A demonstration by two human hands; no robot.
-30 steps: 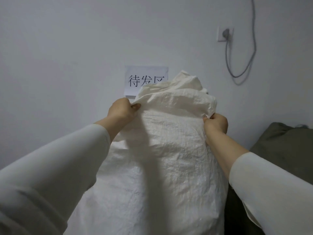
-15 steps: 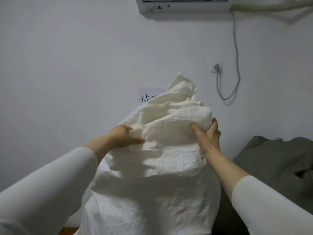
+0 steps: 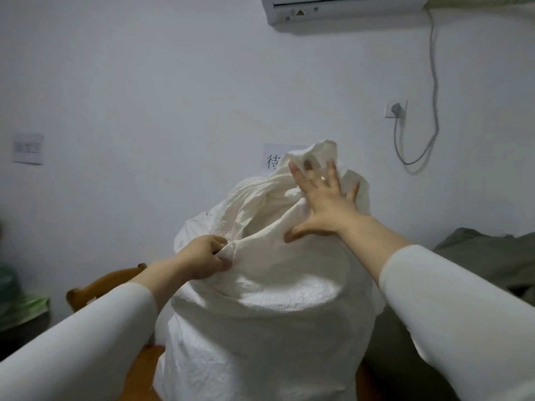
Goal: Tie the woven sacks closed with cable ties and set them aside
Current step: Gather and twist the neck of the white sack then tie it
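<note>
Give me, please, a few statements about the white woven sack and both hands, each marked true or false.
1. The left hand grips a fold of the white woven sack. True.
2. The right hand is clenched in a fist. False: its fingers are spread straight against the sack's bunched top.
3. A grey cable is plugged into the white wall socket. True.
4. A cable tie cinches the sack's neck. False: no tie shows; the mouth is loose.

light: dim and grey, soft all over | shadows: faint one beside the cable point(image 3: 433, 82) on the wall point(image 3: 144, 82), lower sack point(image 3: 260, 342) dark | blur: right hand point(image 3: 321, 206) smeared, paper sign point(image 3: 27, 148) at left fuzzy | edges: bent
</note>
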